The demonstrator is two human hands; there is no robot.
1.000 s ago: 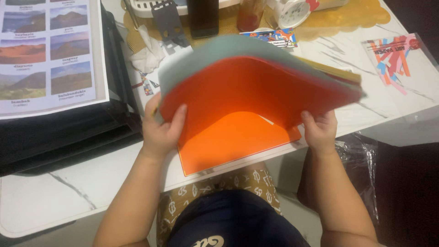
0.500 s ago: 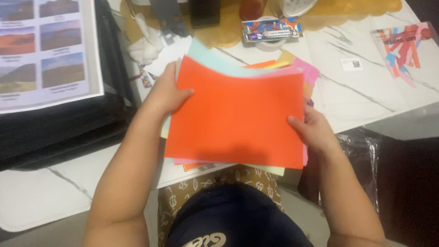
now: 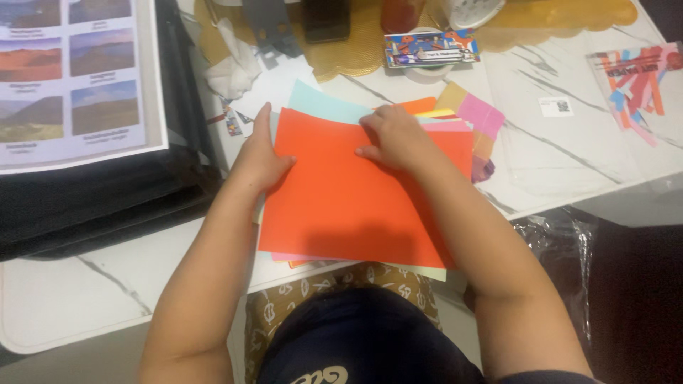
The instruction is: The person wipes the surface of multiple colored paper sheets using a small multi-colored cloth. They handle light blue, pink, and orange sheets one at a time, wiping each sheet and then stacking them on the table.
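arms bare [image 3: 206, 263] | dark navy top, pale lettering [image 3: 356, 334]; tan patterned garment [image 3: 284, 313]

left hand [image 3: 261, 158] flat, right hand [image 3: 395, 136] fingers curled

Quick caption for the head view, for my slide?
Both hands, left hand and right hand, rest on an orange sheet topping a stack of coloured paper on a white marble table.
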